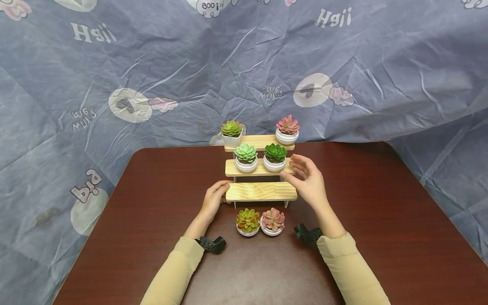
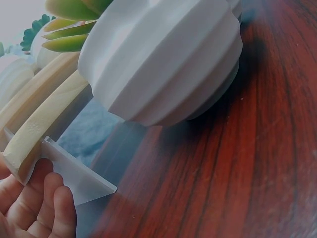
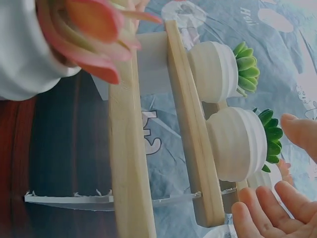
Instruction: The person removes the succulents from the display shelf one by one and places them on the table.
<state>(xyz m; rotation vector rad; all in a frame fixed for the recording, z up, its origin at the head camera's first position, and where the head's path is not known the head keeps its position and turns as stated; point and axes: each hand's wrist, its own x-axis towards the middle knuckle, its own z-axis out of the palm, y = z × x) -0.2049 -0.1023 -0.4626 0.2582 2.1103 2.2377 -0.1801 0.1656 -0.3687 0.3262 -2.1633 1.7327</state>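
Observation:
A three-tier wooden display stand (image 1: 263, 192) with clear supports stands on the table. My left hand (image 1: 214, 199) grips the left end of its lowest board, fingers tucked beneath, as the left wrist view also shows. Beside the right end of the middle board is my right hand (image 1: 309, 180), thumb and fingers spread apart, holding nothing. The dark green succulent (image 1: 275, 152) in a white pot is nearest to it, with a gap between in the right wrist view. Left of that pot sits a pale green succulent (image 1: 246, 153). The top board carries a green succulent (image 1: 231, 128) and a pink one (image 1: 287, 125).
In front of the stand, a yellow-green succulent (image 1: 248, 220) and a dusty pink succulent (image 1: 273, 219) stand side by side in white pots on the dark brown table (image 1: 171, 178). A grey-blue printed cloth (image 1: 213, 63) hangs behind the table.

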